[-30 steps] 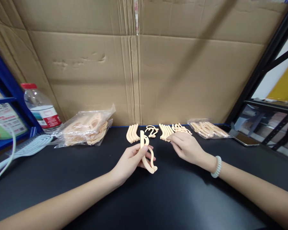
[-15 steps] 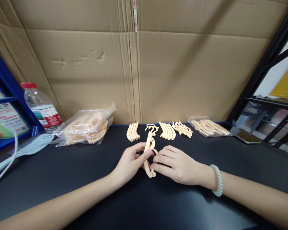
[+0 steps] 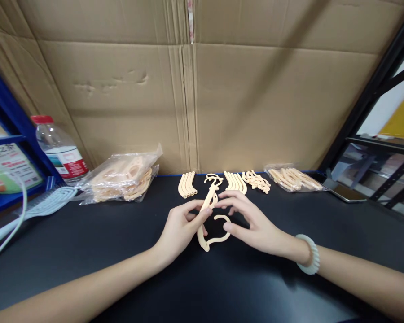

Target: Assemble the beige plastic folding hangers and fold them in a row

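Beige, the folded hanger (image 3: 202, 235) sits gripped in our left hand (image 3: 177, 228), fingers closed on it, over the middle of the black tabletop (image 3: 175, 287). Its hook (image 3: 225, 238) juts toward our right hand (image 3: 261, 229), fingers parted and curved, thumb at the hook. Near the tabletop's far edge we have two rows of curved pieces (image 3: 187, 184), with bagged parts (image 3: 121, 177) toward the far left corner.
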The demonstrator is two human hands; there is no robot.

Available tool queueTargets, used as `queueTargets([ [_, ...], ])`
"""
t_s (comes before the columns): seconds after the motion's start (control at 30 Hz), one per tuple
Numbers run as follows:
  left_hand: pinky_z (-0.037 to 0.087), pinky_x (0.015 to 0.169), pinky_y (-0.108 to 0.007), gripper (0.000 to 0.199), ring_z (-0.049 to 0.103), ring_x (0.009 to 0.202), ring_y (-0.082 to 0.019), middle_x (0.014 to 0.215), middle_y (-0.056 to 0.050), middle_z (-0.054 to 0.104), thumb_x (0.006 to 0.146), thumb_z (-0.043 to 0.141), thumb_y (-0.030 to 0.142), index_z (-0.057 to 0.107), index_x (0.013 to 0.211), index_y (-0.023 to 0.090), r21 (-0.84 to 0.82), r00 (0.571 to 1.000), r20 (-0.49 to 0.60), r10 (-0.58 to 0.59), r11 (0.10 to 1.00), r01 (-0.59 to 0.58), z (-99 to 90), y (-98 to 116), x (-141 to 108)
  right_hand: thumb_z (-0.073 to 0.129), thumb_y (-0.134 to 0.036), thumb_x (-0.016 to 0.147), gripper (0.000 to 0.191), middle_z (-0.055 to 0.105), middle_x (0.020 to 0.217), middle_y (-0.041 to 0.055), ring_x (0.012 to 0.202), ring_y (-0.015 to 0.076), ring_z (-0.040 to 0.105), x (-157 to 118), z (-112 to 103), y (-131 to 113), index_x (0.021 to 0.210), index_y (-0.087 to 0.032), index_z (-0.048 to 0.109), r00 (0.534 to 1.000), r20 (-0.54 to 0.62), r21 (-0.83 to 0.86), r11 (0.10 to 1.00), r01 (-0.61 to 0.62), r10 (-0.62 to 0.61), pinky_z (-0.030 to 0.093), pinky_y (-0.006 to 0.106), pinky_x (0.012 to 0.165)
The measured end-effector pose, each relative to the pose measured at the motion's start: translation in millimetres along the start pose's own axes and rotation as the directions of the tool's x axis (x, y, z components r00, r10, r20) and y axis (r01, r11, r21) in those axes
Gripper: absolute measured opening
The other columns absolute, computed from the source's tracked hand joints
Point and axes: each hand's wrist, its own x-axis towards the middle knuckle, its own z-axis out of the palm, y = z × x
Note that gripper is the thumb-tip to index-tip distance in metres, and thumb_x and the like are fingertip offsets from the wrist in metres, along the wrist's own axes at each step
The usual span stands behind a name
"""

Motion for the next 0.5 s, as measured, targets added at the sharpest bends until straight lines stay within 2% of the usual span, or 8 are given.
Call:
queueTargets([
  [0.07, 0.051, 0.049, -0.024, 0.029, 0.063, 0.047, -0.015, 0.073, -0.001, 0.07, 0.081, 0.064, 0.042, 0.068, 0.096, 0.017, 0.024, 1.0, -0.006, 0.007, 1.0, -0.007, 0.1, 0.5, -0.3, 0.058, -0.02, 0.085, 0.034, 0.051, 0.129, 0.0088, 0.12, 0.0216, 0.049, 1.7, 0.3, 2.5, 0.119, -0.025, 0.057, 0.996, 0.051, 0.219, 0.972, -0.081, 0.072, 0.047, 0.039, 0.094],
  [0.13, 0.05, 0.048, -0.024, 0.028, 0.062, 0.048, -0.015, 0.072, -0.001, 0.069, 0.081, 0.064, 0.042, 0.069, 0.094, 0.017, 0.028, 1.0, -0.012, 0.017, 0.999, -0.016, 0.4, 1.0, -0.5, 0.059, -0.023, 0.086, 0.032, 0.055, 0.128, 0.0088, 0.118, 0.0213, 0.053, 2.7, 0.1, 5.8, 0.118, -0.023, 0.059, 0.989, 0.086, 0.36, 0.921, -0.146, 0.123, 0.045, 0.041, 0.097],
  [0.27, 0.049, 0.047, -0.023, 0.026, 0.062, 0.049, -0.014, 0.075, -0.002, 0.068, 0.082, 0.062, 0.041, 0.068, 0.091, 0.017, 0.025, 0.999, -0.038, 0.039, 0.999, -0.038, 0.8, 0.7, -0.6, 0.064, -0.029, 0.083, 0.03, 0.061, 0.122, 0.0082, 0.112, 0.0221, 0.058, 3.8, -2.0, 10.8, 0.113, -0.023, 0.063, 0.971, 0.008, 0.468, 0.858, -0.213, 0.237, 0.046, 0.043, 0.098],
  [0.37, 0.047, 0.044, -0.021, 0.026, 0.06, 0.047, -0.012, 0.078, -0.002, 0.066, 0.084, 0.059, 0.04, 0.066, 0.092, 0.017, 0.062, 0.996, -0.078, 0.05, 0.997, -0.045, 0.6, -2.2, 0.3, 0.067, -0.031, 0.081, 0.03, 0.065, 0.113, 0.0075, 0.106, 0.0205, 0.061, 4.9, -3.7, 11.8, 0.109, -0.021, 0.063, 0.947, -0.074, 0.531, 0.816, -0.228, 0.313, 0.047, 0.04, 0.096],
  [0.43, 0.042, 0.038, -0.019, 0.026, 0.058, 0.047, -0.012, 0.076, -0.002, 0.063, 0.085, 0.057, 0.041, 0.065, 0.092, 0.017, 0.094, 0.996, -0.082, 0.042, 0.995, -0.034, 0.4, -4.5, 1.2, 0.068, -0.033, 0.081, 0.029, 0.064, 0.107, 0.007, 0.093, 0.0176, 0.064, 5.5, -3.6, 11.3, 0.107, -0.02, 0.062, 0.925, -0.096, 0.545, 0.797, -0.26, 0.368, 0.052, 0.035, 0.087],
  [0.5, 0.038, 0.036, -0.018, 0.025, 0.055, 0.045, -0.01, 0.073, 0.0, 0.06, 0.087, 0.054, 0.04, 0.063, 0.091, 0.017, 0.115, 0.996, -0.077, 0.041, 0.993, -0.032, 0.4, -5.6, 1.9, 0.067, -0.035, 0.082, 0.03, 0.062, 0.1, 0.0053, 0.075, 0.0131, 0.065, 5.9, -2.5, 10.2, 0.106, -0.019, 0.059, 0.913, -0.112, 0.517, 0.807, -0.284, 0.393, 0.054, 0.028, 0.07],
])
